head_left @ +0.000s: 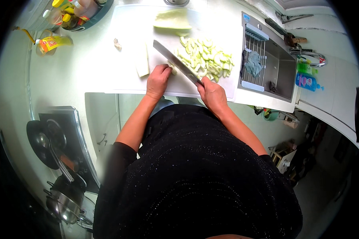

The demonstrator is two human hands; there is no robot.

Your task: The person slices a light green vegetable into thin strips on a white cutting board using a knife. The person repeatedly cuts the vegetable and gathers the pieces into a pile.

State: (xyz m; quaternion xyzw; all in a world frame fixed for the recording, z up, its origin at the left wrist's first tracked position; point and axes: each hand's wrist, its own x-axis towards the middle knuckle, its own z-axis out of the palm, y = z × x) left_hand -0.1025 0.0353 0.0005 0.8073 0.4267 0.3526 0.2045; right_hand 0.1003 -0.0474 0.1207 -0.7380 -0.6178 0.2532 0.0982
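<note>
My right hand (213,95) grips the handle of a kitchen knife (173,59), its broad blade slanting up and to the left over the white cutting board (127,24). Curled fingers of my left hand (158,81) rest on a small piece of pale green gourd (174,70), beside the blade; most of that piece is hidden. Right of the blade lies a heap of thin gourd slices (207,57). A long gourd strip (144,63) lies left of the knife, and a large gourd chunk (172,20) sits at the board's far side.
At right is a sink (277,59) with a draining rack (254,81), a blue-grey cloth (253,63) and a tap (313,55). Bottles (70,20) crowd a tray at the far left. A hob (73,139) with a black pan (38,143) and a steel pot (64,207) stand lower left.
</note>
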